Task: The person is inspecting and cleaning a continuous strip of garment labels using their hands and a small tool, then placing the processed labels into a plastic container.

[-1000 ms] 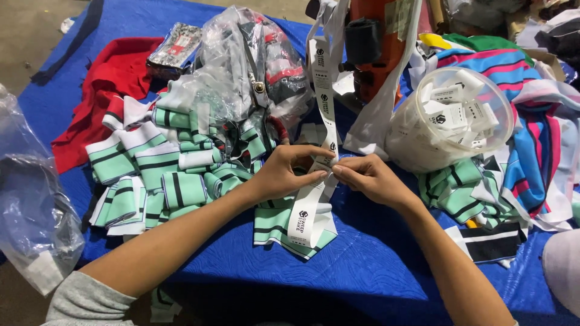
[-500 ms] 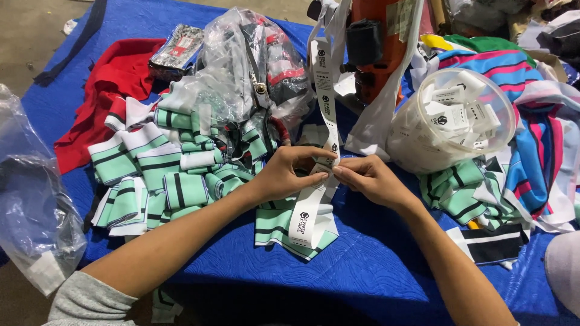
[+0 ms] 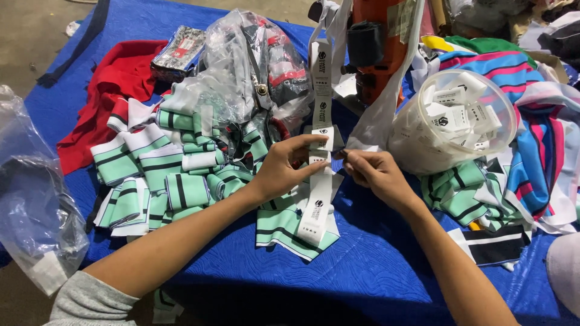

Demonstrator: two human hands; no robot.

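Observation:
A long white strip of printed labels (image 3: 321, 90) hangs down from above over the blue table cover (image 3: 374, 265). My left hand (image 3: 289, 166) pinches the strip at mid-height, thumb over it. My right hand (image 3: 373, 172) meets it from the right, fingertips closed at the strip's edge; what they grip is hidden. The strip's lower end (image 3: 314, 211) lies on a green, white and black striped cloth piece (image 3: 284, 226).
A pile of striped green collar pieces (image 3: 157, 175) lies left. Clear plastic bags (image 3: 248, 66) and red cloth (image 3: 115, 84) sit behind. A clear tub of cut labels (image 3: 453, 121) stands right, beside striped fabric (image 3: 531, 139). An orange machine (image 3: 377, 42) stands behind the strip.
Both hands stay at the label strip; the fingers have shifted slightly and the left thumb now lies higher across the strip.

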